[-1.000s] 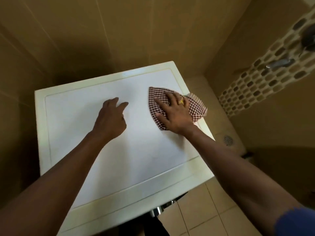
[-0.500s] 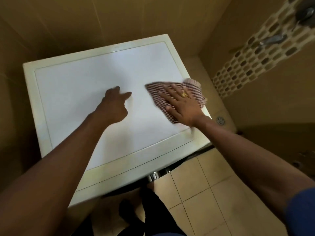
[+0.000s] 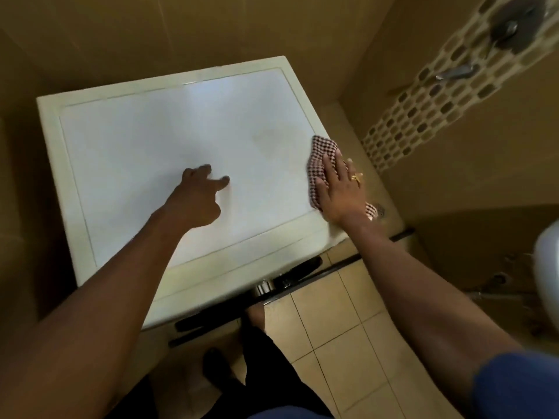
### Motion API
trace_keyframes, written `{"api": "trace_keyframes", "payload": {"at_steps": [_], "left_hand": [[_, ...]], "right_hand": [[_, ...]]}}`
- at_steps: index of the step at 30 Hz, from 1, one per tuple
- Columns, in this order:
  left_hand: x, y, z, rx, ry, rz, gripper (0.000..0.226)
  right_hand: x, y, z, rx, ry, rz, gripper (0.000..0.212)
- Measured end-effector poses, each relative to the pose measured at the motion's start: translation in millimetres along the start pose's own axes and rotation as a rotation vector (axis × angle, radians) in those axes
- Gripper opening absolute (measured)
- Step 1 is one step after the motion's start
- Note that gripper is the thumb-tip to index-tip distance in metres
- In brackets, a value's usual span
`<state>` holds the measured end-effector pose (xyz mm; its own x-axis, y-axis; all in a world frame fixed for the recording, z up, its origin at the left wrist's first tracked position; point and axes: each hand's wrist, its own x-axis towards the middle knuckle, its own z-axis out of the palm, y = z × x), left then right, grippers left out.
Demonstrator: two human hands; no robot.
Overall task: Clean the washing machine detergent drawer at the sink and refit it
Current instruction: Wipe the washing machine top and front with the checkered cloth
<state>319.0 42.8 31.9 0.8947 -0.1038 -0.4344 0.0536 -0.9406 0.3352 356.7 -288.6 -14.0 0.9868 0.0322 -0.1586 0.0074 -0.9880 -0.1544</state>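
Observation:
The white top of the washing machine fills the middle of the head view. My right hand lies flat with straight fingers on a red-and-white checked cloth, pressing it onto the machine's right edge. My left hand rests on the middle of the top, fingertips touching the surface, holding nothing. The detergent drawer is not in sight. The machine's dark front parts show below the front edge.
Beige tiled walls close in behind and to the left. A mosaic tile band with a metal tap runs on the right wall. A floor drain lies beyond the machine. A white fixture sits far right. Tiled floor below.
My right hand has slid the checked cloth from the middle right of the top out to its right edge. The left hand has stayed in place on the top.

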Motion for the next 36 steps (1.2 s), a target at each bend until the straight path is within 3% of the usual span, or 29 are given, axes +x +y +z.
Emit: {"api": "trace_keyframes", "payload": {"at_steps": [2, 5, 7, 10, 12, 14, 17, 20, 22, 25, 27, 29, 32, 33, 36], "left_hand": [[0.7, 0.6, 2.2, 0.014, -0.001, 0.005, 0.073], [0.3, -0.2, 2.7, 0.048, -0.014, -0.012, 0.075], [-1.2, -1.9, -0.2, 0.064, -0.036, -0.005, 0.078], [-5.2, -6.5, -4.9, 0.066, -0.065, 0.008, 0.081], [-5.9, -8.3, -6.9, 0.084, -0.066, 0.024, 0.08], [-5.8, -7.3, -7.5, 0.087, -0.075, 0.043, 0.08], [-8.5, -8.9, -7.2, 0.085, -0.067, 0.065, 0.084], [-24.4, -26.7, -3.1, 0.02, 0.006, 0.123, 0.082], [-42.8, -44.1, 3.1, -0.008, 0.114, 0.12, 0.076], [-62.5, -61.9, 11.0, 0.041, 0.158, 0.05, 0.069], [-69.1, -67.7, 15.9, 0.043, 0.153, -0.056, 0.071], [-72.8, -69.6, 15.7, 0.034, 0.145, -0.105, 0.076], [-81.0, -71.3, 13.9, 0.043, 0.137, -0.071, 0.083], [-84.1, -74.6, 14.6, 0.021, 0.141, -0.064, 0.084], [-89.7, -89.9, 23.9, -0.099, 0.193, -0.075, 0.074]], "right_hand": [[-2.9, -31.2, 4.3, -0.036, -0.007, -0.034, 0.065], [-46.0, -49.0, 15.8, -0.076, -0.063, -0.421, 0.063], [-78.2, -32.4, 12.1, 0.021, -0.121, -0.59, 0.061], [-77.5, -11.5, 5.3, 0.088, -0.115, -0.456, 0.063], [-44.9, -28.0, 9.8, 0.006, -0.038, -0.284, 0.063], [-16.0, -66.2, 17.9, -0.037, -0.011, -0.236, 0.064], [-19.6, -108.2, 30.7, -0.093, -0.043, -0.484, 0.065], [-50.2, -77.0, 26.8, -0.133, -0.047, -0.71, 0.063], [-40.4, -60.8, 19.6, -0.128, -0.033, -0.627, 0.063], [-1.7, -95.7, 20.0, -0.092, 0.006, -0.34, 0.065], [0.9, -140.7, 28.7, -0.098, 0.009, -0.348, 0.067], [-16.8, -160.4, 37.2, -0.154, -0.013, -0.61, 0.066], [-31.3, -124.9, 27.5, -0.147, -0.067, -0.922, 0.065], [-28.8, -113.4, 24.2, -0.149, -0.055, -0.905, 0.065], [-0.6, -115.5, 22.5, -0.134, -0.013, -0.621, 0.064]]}}
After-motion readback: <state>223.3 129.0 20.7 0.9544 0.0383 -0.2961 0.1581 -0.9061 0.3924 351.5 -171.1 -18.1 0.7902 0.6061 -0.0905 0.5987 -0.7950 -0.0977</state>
